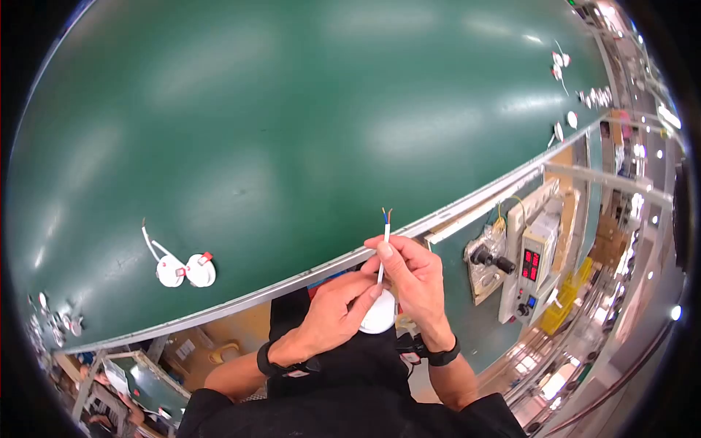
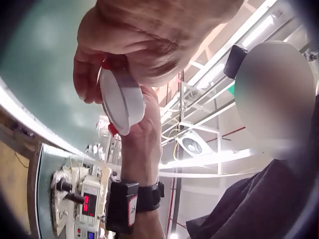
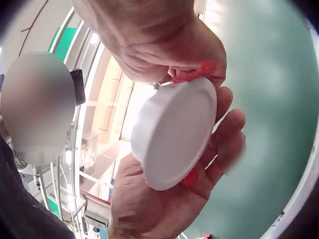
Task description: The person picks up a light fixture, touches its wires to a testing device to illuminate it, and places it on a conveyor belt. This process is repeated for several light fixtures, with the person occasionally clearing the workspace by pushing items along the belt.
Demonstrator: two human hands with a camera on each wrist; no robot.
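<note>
Over the near edge of the table, my right hand (image 1: 415, 281) pinches a white cable (image 1: 386, 232) between thumb and fingers. Its stripped end points up, with blue and brown-orange wire ends (image 1: 387, 215) spread apart. Lower on the same cable, my left hand (image 1: 332, 314) holds it with thumb and fingertips. A round white downlight (image 1: 378, 314) hangs below the hands, partly covered by them in the head view. Both wrist views show its smooth white disc (image 3: 179, 134) between the two palms, with a red clip (image 2: 113, 130) at the rim.
Two white downlights (image 1: 200, 270) with red tags lie on the green table (image 1: 307, 131) to the left. More small lights (image 1: 558, 66) lie at the far right. A metal rail (image 1: 255, 298) edges the table; a meter with red digits (image 1: 532, 264) and a black-knobbed fixture (image 1: 491, 257) stand right.
</note>
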